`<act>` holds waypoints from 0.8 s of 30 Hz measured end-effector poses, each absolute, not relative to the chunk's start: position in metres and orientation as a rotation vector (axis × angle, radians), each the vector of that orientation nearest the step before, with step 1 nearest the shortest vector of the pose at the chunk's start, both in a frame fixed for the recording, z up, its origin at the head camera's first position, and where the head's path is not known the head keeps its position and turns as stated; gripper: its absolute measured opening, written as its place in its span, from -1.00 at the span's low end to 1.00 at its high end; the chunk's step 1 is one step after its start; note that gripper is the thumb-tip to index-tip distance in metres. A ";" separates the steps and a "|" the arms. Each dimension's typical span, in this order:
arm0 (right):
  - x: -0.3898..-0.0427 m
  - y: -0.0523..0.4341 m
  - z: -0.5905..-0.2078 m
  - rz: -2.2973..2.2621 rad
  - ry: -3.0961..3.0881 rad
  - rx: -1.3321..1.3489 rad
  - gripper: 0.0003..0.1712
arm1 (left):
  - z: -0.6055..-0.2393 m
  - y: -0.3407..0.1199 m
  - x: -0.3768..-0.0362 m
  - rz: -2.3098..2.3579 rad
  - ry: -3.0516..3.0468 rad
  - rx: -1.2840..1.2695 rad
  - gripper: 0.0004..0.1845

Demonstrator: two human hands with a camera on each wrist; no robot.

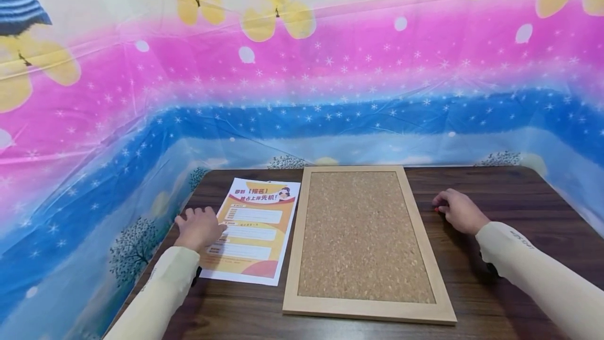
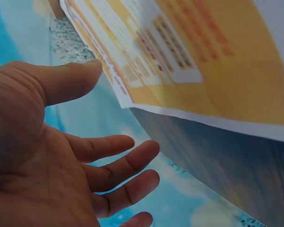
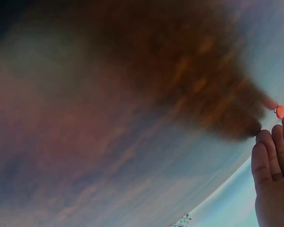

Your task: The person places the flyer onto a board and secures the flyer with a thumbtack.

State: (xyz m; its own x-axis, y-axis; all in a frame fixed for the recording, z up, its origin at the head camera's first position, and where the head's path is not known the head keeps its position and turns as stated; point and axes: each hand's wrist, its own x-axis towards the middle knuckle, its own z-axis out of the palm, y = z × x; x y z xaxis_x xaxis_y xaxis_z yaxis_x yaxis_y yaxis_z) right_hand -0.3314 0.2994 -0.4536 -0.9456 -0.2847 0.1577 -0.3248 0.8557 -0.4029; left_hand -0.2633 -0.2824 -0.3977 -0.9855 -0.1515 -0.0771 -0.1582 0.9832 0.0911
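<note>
A framed cork board (image 1: pixel 358 235) lies flat on the table. Left of it is a printed orange-and-white poster (image 1: pixel 252 230). My left hand (image 1: pixel 198 227) is at the poster's left side with its fingers spread; in the left wrist view, the thumb (image 2: pixel 75 80) lies right by the poster's edge (image 2: pixel 203 113). Over the table right of the board, my right hand (image 1: pixel 457 211) pinches a small red thumbtack (image 1: pixel 437 209) at its fingertips. The right wrist view shows the tack's round orange-red head (image 3: pixel 279 112) beside the thumb, with part of the hand out of frame.
Dark wood-grain table (image 1: pixel 495 188) carries the board and poster. A printed cloth curtain (image 1: pixel 302 83) in pink and blue hangs behind and along both sides, close to the table's edges. The board's light wooden frame (image 1: pixel 368 308) reaches toward the near side.
</note>
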 end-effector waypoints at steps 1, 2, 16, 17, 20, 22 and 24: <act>-0.332 0.299 -0.454 0.662 -2.935 0.481 -0.87 | -0.397 -0.284 -0.263 0.144 3.048 -0.246 -0.30; -0.333 0.299 -0.454 0.661 -2.934 0.479 -0.88 | -0.397 -0.286 -0.263 0.132 3.039 -0.249 -0.31; -0.340 0.299 -0.457 0.671 -2.954 0.474 -0.88 | -0.404 -0.296 -0.261 0.145 2.959 -0.239 -0.43; -0.340 0.298 -0.457 0.675 -2.957 0.474 -0.88 | -0.405 -0.296 -0.262 0.142 2.956 -0.240 -0.44; -0.341 0.298 -0.457 0.676 -2.957 0.478 -0.87 | -0.407 -0.297 -0.262 0.134 2.947 -0.244 -0.46; -0.342 0.298 -0.458 0.676 -2.955 0.479 -0.87 | -0.408 -0.298 -0.262 0.131 2.946 -0.245 -0.48; -0.342 0.298 -0.458 0.678 -2.957 0.475 -0.86 | -0.408 -0.298 -0.263 0.136 2.944 -0.247 -0.51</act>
State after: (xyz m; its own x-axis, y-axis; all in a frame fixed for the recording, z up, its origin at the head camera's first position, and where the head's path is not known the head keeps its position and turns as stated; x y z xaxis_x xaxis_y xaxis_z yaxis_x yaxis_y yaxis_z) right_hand -0.3422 0.2976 -0.4577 -0.9497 -0.2817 0.1369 -0.3132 0.8550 -0.4135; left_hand -0.2627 -0.2978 -0.4081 -0.9692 -0.1563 -0.1903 -0.1732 0.9820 0.0752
